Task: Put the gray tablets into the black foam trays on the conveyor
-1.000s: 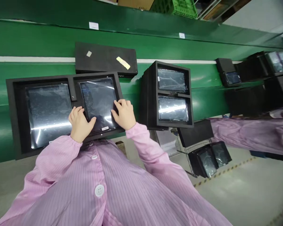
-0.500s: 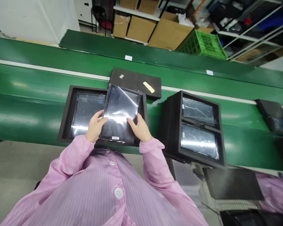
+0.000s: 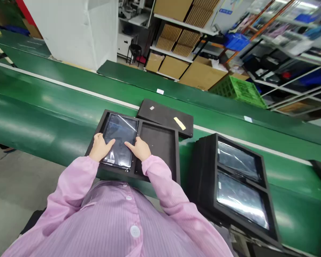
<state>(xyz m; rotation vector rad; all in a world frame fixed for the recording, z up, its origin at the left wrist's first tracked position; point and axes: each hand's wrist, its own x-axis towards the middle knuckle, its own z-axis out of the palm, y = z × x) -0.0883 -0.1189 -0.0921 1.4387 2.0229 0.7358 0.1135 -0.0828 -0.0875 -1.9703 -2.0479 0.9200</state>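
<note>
the fingers of the left hand [image 3: 99, 148] and right hand [image 3: 139, 148] are gripping a dark screen [image 3: 120, 134] by its sides, holding it at the left half of a black tray [image 3: 159, 145] resting on the green surface [image 3: 42, 110].

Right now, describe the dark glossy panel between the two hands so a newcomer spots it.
On the long green bench, find the black two-compartment tray beside the black block with yellow tape. The dark glossy rectangular panel is at the tray's left compartment. Unlike the shiny dark panels farther right, it has the left hand and right hand on its side edges.
</note>
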